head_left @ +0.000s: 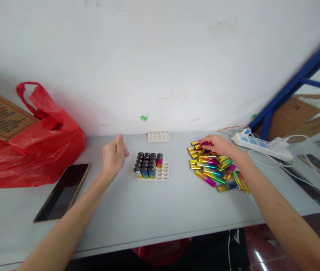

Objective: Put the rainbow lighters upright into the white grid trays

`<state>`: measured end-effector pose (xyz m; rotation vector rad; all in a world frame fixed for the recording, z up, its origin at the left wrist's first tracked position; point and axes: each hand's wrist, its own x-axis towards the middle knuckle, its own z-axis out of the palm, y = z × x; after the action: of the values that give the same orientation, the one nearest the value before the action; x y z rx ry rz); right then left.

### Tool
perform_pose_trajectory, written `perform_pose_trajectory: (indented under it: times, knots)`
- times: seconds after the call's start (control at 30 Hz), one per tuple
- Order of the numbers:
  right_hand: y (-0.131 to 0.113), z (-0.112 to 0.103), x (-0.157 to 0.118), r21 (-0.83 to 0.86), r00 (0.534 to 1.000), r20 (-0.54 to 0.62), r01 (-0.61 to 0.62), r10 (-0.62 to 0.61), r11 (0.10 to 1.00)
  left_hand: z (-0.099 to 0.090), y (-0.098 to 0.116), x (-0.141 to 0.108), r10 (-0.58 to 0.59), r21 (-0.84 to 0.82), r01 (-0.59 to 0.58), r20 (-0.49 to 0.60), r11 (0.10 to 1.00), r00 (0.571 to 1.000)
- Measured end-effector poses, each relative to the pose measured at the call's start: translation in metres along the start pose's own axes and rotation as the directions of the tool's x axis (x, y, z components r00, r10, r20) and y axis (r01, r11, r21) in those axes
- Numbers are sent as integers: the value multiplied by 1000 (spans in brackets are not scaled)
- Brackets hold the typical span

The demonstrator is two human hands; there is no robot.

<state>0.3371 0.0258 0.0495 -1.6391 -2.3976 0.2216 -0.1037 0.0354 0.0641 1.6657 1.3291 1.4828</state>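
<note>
1. The right hand [216, 145] reaches over the far left part of the loose lighters [205, 160], its fingers bent down onto a magenta lighter [207, 143]. Whether they pinch it is hard to tell.
2. The left hand [114, 154] is curled closed above the table [137, 214], thumb uppermost, with nothing showing in it.
3. The loose lighters lie on their sides, overlapping, right of the tray [165, 174]. They look light, stiff and smooth, perhaps slippery; a pinch across the flat sides near the middle should suit them.
4. In that tray, black-topped lighters [148, 165] stand upright on the left; open pockets show at the near right. The tray looks thin and light, best held by its rim, as a knock could tip the lighters.
5. Farther off, an empty tray [159, 136] sits near the wall [165, 75]. A phone [62, 192] and red bag [47, 146] are left; a power strip [261, 146] is far right.
</note>
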Motion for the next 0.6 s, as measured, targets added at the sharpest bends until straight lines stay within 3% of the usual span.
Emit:
perform_pose_trajectory:
  times: [0.17, 0.23, 0.3, 0.37, 0.47, 0.6]
  knots:
    - [-4, -4, 2, 114, 999, -35, -18, 22, 993, 17, -22, -2, 18, 106, -22, 37, 994, 999]
    - [-13, -7, 1, 210, 983, -165, -44, 80, 977, 20, -28, -4, -13, 97, 11, 16, 995, 1000]
    - [-30, -9, 0, 391, 930, -317, -53, 189, 919, 21, -35, -5, -62, 76, 61, 2, 995, 998]
    - [-52, -8, 4, 640, 869, -371, -17, 327, 768, 20, -40, -5, -106, 65, 105, 15, 992, 994]
    - [-92, -2, 19, 879, 822, -360, 139, 442, 456, 19, -46, -5, -149, 86, 144, 56, 986, 987]
    - [-138, 17, 43, 983, 875, -150, 183, 460, -26, 20, -52, -4, -183, 116, 174, 71, 978, 981]
